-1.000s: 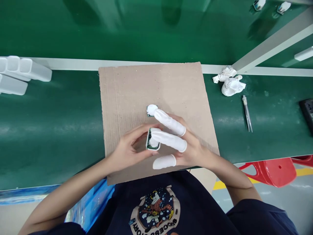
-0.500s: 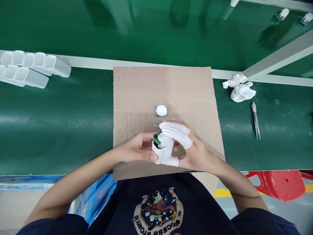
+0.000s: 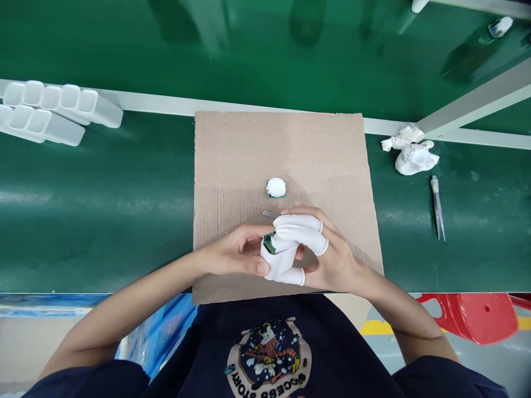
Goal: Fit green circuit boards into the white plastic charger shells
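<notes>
Between my hands is a white plastic housing (image 3: pixel 271 261), its open end facing up and away from me. A green circuit board (image 3: pixel 269 243) sits partly inside that opening. My left hand (image 3: pixel 240 254) grips the housing from the left, thumb on its near side. White finger cots cover the thumb and two fingers of my right hand (image 3: pixel 323 249); these fingers press on the board's top and hold the housing's right side. Beyond my hands a second circuit board with a white lump on top (image 3: pixel 276 188) lies on the cardboard sheet (image 3: pixel 232 160). A metal tool tip (image 3: pixel 271 214) shows beside my right fingers, mostly hidden.
Several white housings (image 3: pixel 62 113) lie in rows at the left back. To the right are crumpled white material (image 3: pixel 416 159) and tweezers (image 3: pixel 438 209). A shelf post (image 3: pixel 477 99) slants at the right. A red stool (image 3: pixel 487 318) stands below the green bench (image 3: pixel 103 221).
My right fingers have pushed the circuit board deeper into the housing, so less of it sticks out. My left hand keeps its grip. The view has shifted slightly.
</notes>
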A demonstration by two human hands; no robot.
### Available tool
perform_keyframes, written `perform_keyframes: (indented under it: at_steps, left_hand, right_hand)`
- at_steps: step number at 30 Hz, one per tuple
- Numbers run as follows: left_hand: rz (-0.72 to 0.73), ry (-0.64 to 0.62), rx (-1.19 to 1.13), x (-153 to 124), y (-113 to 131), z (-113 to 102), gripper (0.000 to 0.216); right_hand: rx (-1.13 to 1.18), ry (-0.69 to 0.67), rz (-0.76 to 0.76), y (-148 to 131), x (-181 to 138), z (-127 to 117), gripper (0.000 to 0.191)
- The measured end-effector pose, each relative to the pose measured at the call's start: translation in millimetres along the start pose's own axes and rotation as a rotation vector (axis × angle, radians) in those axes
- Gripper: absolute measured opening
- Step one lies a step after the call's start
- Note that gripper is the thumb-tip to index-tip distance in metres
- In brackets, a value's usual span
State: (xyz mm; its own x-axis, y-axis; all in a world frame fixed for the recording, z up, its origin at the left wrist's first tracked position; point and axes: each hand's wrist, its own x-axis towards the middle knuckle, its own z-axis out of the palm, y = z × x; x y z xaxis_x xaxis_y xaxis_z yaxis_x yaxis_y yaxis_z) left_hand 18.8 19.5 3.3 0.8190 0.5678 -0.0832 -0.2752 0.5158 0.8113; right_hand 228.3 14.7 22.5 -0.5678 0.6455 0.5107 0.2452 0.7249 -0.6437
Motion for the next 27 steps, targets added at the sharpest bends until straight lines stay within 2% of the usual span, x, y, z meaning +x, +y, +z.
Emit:
perform_keyframes:
  at_steps: [12,18,23,27]
  left_hand:
    - [-0.004,-0.052,-0.012,0.5,4.6,0.8,0.037]
    - [-0.042,-0.074,-0.058,0.0,-0.2,-0.6,0.039]
    - [-0.013,-0.067,-0.007,-2.0,4.8,-5.2,0.045]
    - [-0.067,-0.136,-0.049,-1.9,9.1,-5.5,0.047]
  right_hand:
    - [0.008,-0.075,-0.005,-0.4,-2.2,-0.9,0.042]
    - [0.009,-0.041,-0.024,1.5,-6.2,4.9,0.038]
    - [0.099,-0.110,-0.035,2.9,-5.9,-2.9,0.051]
    - [0.236,-0.053,0.022,3.8,-3.9,-8.9,0.053]
